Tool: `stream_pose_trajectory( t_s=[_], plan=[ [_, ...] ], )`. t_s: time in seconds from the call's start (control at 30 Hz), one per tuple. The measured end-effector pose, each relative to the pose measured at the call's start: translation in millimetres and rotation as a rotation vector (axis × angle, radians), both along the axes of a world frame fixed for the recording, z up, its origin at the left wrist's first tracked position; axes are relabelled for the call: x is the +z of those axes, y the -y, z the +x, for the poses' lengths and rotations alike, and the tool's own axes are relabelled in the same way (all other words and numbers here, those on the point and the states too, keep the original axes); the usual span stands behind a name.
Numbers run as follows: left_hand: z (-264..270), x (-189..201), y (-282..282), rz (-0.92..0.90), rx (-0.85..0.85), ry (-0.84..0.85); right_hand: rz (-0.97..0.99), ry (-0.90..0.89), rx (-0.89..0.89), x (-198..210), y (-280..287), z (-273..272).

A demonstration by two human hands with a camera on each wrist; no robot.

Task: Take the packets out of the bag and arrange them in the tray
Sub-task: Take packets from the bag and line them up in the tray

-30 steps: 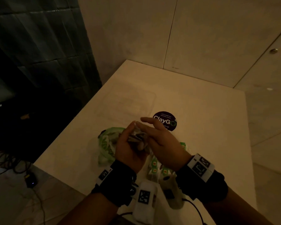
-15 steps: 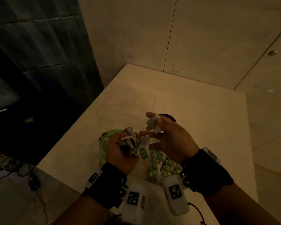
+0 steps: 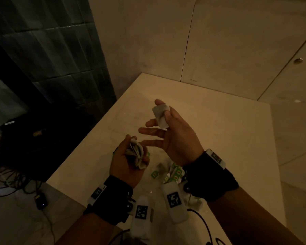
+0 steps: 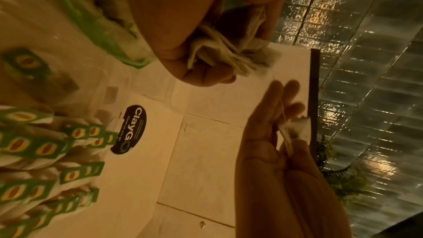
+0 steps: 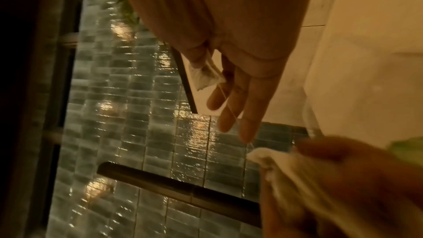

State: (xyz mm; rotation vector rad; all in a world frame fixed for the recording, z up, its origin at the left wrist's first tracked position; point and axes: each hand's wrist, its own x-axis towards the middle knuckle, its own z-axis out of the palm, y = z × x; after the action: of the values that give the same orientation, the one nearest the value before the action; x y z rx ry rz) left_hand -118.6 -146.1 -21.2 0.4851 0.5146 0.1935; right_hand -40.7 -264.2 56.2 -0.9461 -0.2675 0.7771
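Observation:
My left hand [image 3: 137, 149] grips a crumpled bunch of pale tea-bag packets [image 3: 136, 153] low over the table; the bunch [image 4: 231, 52] shows under its curled fingers. My right hand [image 3: 163, 110] is raised farther out, thumb and forefinger pinching a single packet [image 3: 159, 119], the other fingers spread. A thin string [image 5: 228, 104] runs from that packet [image 5: 206, 77] down to the bunch [image 5: 286, 169]. Several packets with green labels [image 4: 45, 147] lie in rows near the front edge. The clear, green-edged bag [image 4: 98, 30] lies behind my left hand. I cannot make out the tray.
A pale table [image 3: 219, 135] carries a round dark ClayGo sticker [image 4: 128, 129]. Pale walls [image 3: 237, 41] stand behind and to the right of the table. Left of the table is a dark tiled wall [image 3: 51, 50], with cables on the floor [image 3: 16, 179].
My right hand has pulled one packet out of the bunch and lifted it up and away. My left hand has stayed low with the bunch.

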Motion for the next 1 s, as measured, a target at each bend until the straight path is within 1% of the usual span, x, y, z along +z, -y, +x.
stream_pose_trajectory(
  t_s=[0.07, 0.17, 0.27, 0.37, 0.47, 0.53, 0.6, 0.67, 0.73, 0.8, 0.93, 1.0],
  plan=[
    [-2.5, 1.5, -7.8, 0.023, -0.019, -0.015, 0.032, 0.006, -0.014, 6.7, 0.4, 4.7],
    [-8.7, 0.8, -15.4, 0.117, -0.049, -0.036, 0.058, 0.056, -0.072, 15.3, 6.7, 10.6],
    [-14.8, 1.3, -11.0, 0.240, -0.134, 0.043, 0.018, 0.129, -0.143, 19.1, 12.8, 13.7],
    [-20.6, 0.4, -2.1, 0.331, -0.235, -0.007, -0.038, 0.160, -0.146, 27.8, 21.4, 17.4],
    [-26.0, -5.6, 1.9, 0.312, -0.294, -0.025, -0.048, 0.156, -0.089, 44.9, 34.7, 22.1],
    [-28.5, -10.0, 2.3, 0.351, -0.326, -0.017, -0.126, 0.169, -0.048, 52.1, 43.1, 26.4],
    [-28.5, -10.3, 2.6, 0.454, -0.372, 0.013, -0.277, 0.275, 0.012, 51.7, 46.7, 28.4],
    [-24.7, -6.5, 1.9, 0.521, -0.368, 0.012, -0.404, 0.434, 0.101, 48.4, 46.1, 26.7],
    [-18.7, -0.5, 2.7, 0.614, -0.332, 0.003, -0.464, 0.555, 0.208, 45.9, 45.5, 23.0],
    [-12.5, 8.2, 6.7, 0.696, -0.275, 0.022, -0.495, 0.622, 0.290, 46.6, 44.9, 20.0],
    [-5.5, 23.7, 20.7, 0.593, -0.319, 0.142, -0.565, 0.741, 0.400, 48.5, 43.8, 18.6],
    [-4.5, 26.0, 26.0, 0.519, -0.372, 0.180, -0.609, 0.809, 0.401, 46.1, 43.8, 21.0]
  ],
)
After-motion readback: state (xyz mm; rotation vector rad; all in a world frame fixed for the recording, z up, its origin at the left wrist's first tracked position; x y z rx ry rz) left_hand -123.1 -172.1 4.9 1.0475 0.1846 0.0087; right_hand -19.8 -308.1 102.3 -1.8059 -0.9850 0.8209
